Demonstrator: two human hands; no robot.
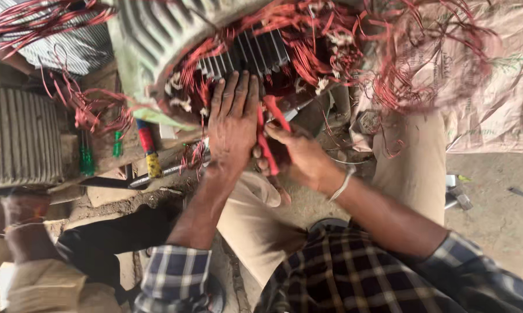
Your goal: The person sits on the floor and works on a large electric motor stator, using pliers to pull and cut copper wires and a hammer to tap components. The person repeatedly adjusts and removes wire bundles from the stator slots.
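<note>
Head view: my left hand (232,124) lies flat, fingers spread, pressing on the motor stator (215,58) at the mouth of its bore, holding nothing. My right hand (299,156) is clenched on red-handled pliers (268,139), jaws pointed into the bore beside my left palm. Much copper wire (389,64) already hangs loose and tangled out of the slots (255,52), so I judge the stripping well along; some bundles remain seated by the slots. Plier tips are hidden behind my left hand, so I can't tell what they bite. The top of the stator is cut off and the wire is blurred. Screwdrivers (148,150) lie on the floor nearby. Another person's hand (23,223) sits at the left edge.
</note>
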